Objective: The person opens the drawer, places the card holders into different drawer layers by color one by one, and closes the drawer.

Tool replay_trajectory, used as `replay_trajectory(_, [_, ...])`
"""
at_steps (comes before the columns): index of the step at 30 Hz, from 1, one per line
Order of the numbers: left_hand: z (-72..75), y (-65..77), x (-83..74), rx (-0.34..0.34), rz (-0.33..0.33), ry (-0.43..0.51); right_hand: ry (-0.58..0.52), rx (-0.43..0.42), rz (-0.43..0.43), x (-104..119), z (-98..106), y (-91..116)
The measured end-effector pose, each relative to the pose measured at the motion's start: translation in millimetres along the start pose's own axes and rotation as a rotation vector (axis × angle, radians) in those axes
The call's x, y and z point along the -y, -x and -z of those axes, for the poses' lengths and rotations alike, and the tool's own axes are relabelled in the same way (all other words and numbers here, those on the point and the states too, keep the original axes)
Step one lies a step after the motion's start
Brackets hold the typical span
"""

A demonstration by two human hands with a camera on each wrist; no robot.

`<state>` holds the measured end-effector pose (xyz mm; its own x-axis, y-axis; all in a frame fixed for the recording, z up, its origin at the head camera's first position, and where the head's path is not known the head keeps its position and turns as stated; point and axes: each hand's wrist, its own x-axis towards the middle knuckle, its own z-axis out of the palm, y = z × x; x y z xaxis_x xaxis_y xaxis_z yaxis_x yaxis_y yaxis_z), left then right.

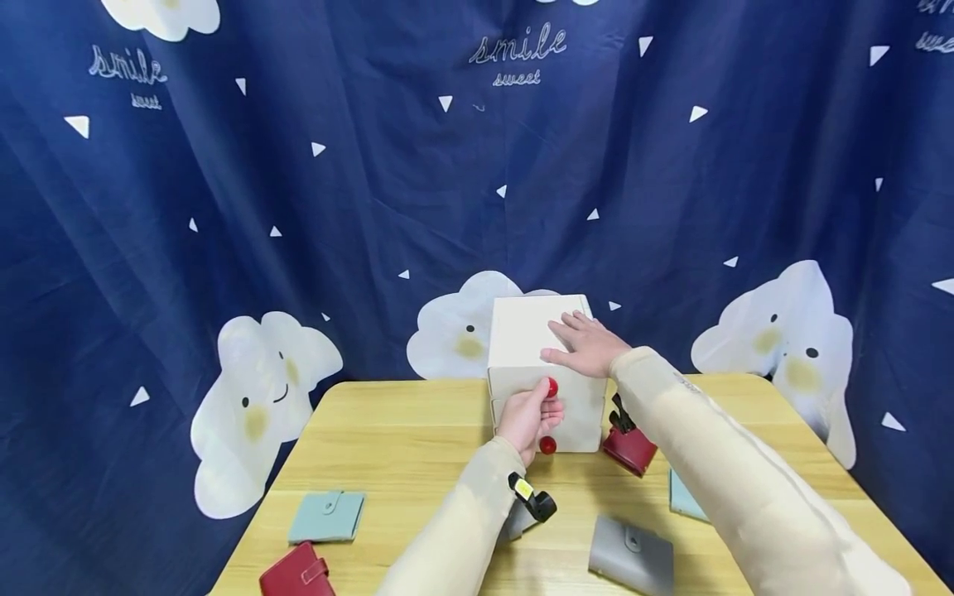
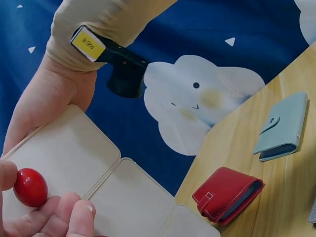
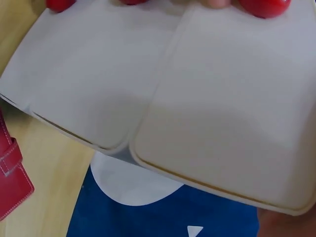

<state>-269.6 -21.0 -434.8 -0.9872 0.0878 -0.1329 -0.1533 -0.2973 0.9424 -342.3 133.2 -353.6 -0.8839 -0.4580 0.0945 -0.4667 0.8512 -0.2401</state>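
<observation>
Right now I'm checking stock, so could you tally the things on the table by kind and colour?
White box: 1
Red wallets: 2
Light blue wallets: 2
Grey wallets: 2, one largely hidden
Total in view: 7

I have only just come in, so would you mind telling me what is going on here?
A person's left hand holds the top red knob of a white drawer box, while the right hand rests on the box's top. The box looks closed. On the wooden table lie a red wallet just right of the box, and a gray wallet and a light blue wallet closer to the person.
</observation>
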Motion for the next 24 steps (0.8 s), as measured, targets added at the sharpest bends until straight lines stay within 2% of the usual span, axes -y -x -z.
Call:
replay_trajectory(9, [0.9,2.4,4.1,-0.048,-0.025,-0.009,-0.016,0.081,0.024,-4,3,-8])
replay_trajectory(13, [1.7,4.6,4.2,-0.074,-0.025,0.0,0.008,0.084,0.042,-6,2,-9])
replay_trajectory(24, [1.7,9.6,8.4,-0.072,-0.068,-0.028,0.007,0.124,0.052,-13,1,-13])
